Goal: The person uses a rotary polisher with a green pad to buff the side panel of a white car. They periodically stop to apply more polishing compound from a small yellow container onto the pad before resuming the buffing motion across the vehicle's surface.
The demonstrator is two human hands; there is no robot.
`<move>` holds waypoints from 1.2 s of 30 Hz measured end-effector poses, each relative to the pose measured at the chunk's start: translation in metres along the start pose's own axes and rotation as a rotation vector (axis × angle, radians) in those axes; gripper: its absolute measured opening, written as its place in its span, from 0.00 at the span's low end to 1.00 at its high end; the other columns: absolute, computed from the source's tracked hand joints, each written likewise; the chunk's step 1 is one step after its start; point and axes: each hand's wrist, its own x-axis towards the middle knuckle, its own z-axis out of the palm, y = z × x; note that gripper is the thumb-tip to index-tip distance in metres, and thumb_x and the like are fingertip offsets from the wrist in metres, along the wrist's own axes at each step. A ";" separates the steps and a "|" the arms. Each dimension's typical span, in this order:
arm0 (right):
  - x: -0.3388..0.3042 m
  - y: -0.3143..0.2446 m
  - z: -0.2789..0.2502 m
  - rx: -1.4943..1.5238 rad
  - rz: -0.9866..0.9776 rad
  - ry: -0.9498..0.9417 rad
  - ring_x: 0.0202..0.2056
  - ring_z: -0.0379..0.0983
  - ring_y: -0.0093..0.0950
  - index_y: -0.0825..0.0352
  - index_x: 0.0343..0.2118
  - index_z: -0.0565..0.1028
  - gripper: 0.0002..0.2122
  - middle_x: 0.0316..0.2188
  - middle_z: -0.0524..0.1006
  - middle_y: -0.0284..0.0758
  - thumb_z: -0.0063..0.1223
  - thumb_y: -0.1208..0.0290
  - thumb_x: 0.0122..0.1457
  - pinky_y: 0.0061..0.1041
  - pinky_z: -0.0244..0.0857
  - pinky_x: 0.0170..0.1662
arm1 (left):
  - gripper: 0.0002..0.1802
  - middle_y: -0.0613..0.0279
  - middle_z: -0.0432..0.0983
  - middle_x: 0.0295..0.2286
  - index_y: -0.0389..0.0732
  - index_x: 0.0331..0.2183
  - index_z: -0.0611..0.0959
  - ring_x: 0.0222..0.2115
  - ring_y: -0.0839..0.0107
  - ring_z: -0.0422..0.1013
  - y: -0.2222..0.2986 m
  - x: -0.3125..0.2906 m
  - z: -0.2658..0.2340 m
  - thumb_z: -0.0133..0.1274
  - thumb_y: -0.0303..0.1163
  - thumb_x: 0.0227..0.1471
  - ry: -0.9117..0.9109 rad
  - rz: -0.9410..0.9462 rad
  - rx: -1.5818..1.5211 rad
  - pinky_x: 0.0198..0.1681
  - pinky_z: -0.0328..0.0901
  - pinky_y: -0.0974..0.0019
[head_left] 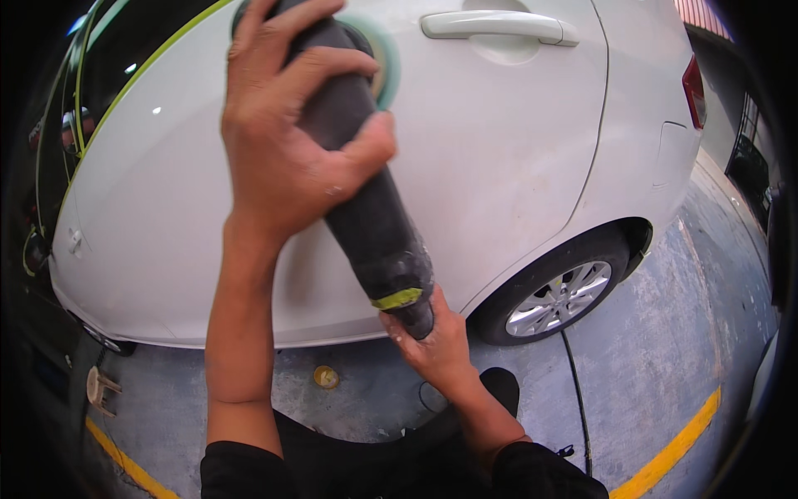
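A black car polisher (370,220) slants across the middle of the view, with yellow-green tape near its rear end. My left hand (278,137) is closed round its front body, thumb and fingers spread over the casing. Lower down, my right hand (436,341) grips the rear end. A blurred round pad (386,62), greenish at its rim, shows beyond the tool's head, at the white car door panel (490,141). The hands and the tool hide part of the pad, so I cannot tell how flat it lies. To the right of it is the white door handle (490,27).
Yellow-green masking tape (158,62) edges the windows. A rear wheel (557,295) stands at the right, with a black hose (575,399) on the floor below. A small yellow round item (326,377) and a stool (100,389) are beneath the car's side. Yellow lines (673,445) mark the floor.
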 end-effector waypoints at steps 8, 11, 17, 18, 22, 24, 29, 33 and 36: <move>0.020 -0.070 -0.009 0.111 -0.307 -0.027 0.45 0.83 0.47 0.79 0.71 0.51 0.39 0.54 0.75 0.58 0.60 0.65 0.66 0.34 0.78 0.38 | 0.16 0.57 0.76 0.57 0.43 0.38 0.90 0.67 0.53 0.59 -0.047 0.061 -0.025 0.64 0.35 0.43 -0.171 -0.102 -0.154 0.69 0.54 0.50; 0.034 -0.072 -0.009 0.132 -0.345 0.032 0.45 0.82 0.49 0.80 0.70 0.50 0.39 0.53 0.75 0.60 0.60 0.65 0.66 0.34 0.77 0.38 | 0.20 0.44 0.76 0.55 0.40 0.34 0.89 0.67 0.44 0.58 -0.054 0.082 -0.007 0.67 0.40 0.37 -0.147 -0.087 -0.182 0.68 0.51 0.43; 0.055 -0.083 -0.028 0.146 -0.311 0.033 0.47 0.81 0.51 0.81 0.70 0.49 0.39 0.55 0.73 0.65 0.59 0.66 0.66 0.37 0.78 0.40 | 0.19 0.44 0.76 0.54 0.40 0.34 0.89 0.66 0.46 0.59 -0.056 0.116 0.006 0.67 0.39 0.37 -0.170 -0.051 -0.210 0.68 0.52 0.45; 0.050 -0.078 -0.025 0.131 -0.315 0.040 0.48 0.81 0.51 0.81 0.70 0.49 0.39 0.55 0.73 0.65 0.59 0.66 0.66 0.37 0.78 0.41 | 0.18 0.44 0.76 0.54 0.40 0.34 0.89 0.65 0.47 0.59 -0.053 0.112 0.009 0.67 0.39 0.38 -0.175 -0.055 -0.233 0.68 0.52 0.45; 0.018 -0.060 -0.020 0.198 -0.201 -0.045 0.48 0.81 0.51 0.81 0.71 0.49 0.40 0.54 0.74 0.65 0.60 0.65 0.66 0.37 0.78 0.42 | 0.19 0.48 0.75 0.55 0.42 0.34 0.89 0.68 0.44 0.55 -0.032 0.075 0.002 0.68 0.41 0.38 -0.179 -0.030 -0.119 0.67 0.52 0.39; 0.003 -0.043 -0.020 0.191 -0.189 -0.061 0.48 0.81 0.52 0.81 0.70 0.50 0.40 0.53 0.74 0.65 0.61 0.65 0.65 0.37 0.78 0.42 | 0.18 0.49 0.75 0.55 0.42 0.34 0.89 0.69 0.45 0.54 -0.016 0.057 -0.001 0.67 0.41 0.39 -0.178 -0.034 -0.077 0.66 0.53 0.35; -0.018 -0.013 -0.021 0.093 -0.197 0.002 0.45 0.83 0.46 0.76 0.71 0.53 0.39 0.50 0.78 0.58 0.63 0.64 0.64 0.37 0.78 0.42 | 0.16 0.57 0.77 0.56 0.44 0.36 0.90 0.67 0.48 0.58 0.011 0.033 0.002 0.64 0.34 0.40 -0.103 -0.018 -0.064 0.68 0.55 0.47; -0.033 0.021 -0.031 0.077 -0.005 0.001 0.35 0.84 0.38 0.70 0.67 0.62 0.33 0.38 0.83 0.45 0.64 0.66 0.63 0.33 0.76 0.38 | 0.15 0.57 0.77 0.55 0.46 0.34 0.89 0.67 0.46 0.57 0.037 0.011 0.024 0.64 0.31 0.37 -0.056 -0.044 -0.068 0.68 0.56 0.46; -0.039 0.046 -0.030 0.245 0.071 0.028 0.25 0.78 0.25 0.69 0.55 0.69 0.19 0.26 0.80 0.34 0.61 0.71 0.65 0.24 0.72 0.32 | 0.13 0.58 0.77 0.53 0.46 0.30 0.88 0.66 0.47 0.58 0.061 -0.010 0.049 0.65 0.33 0.34 -0.019 -0.061 -0.090 0.64 0.58 0.42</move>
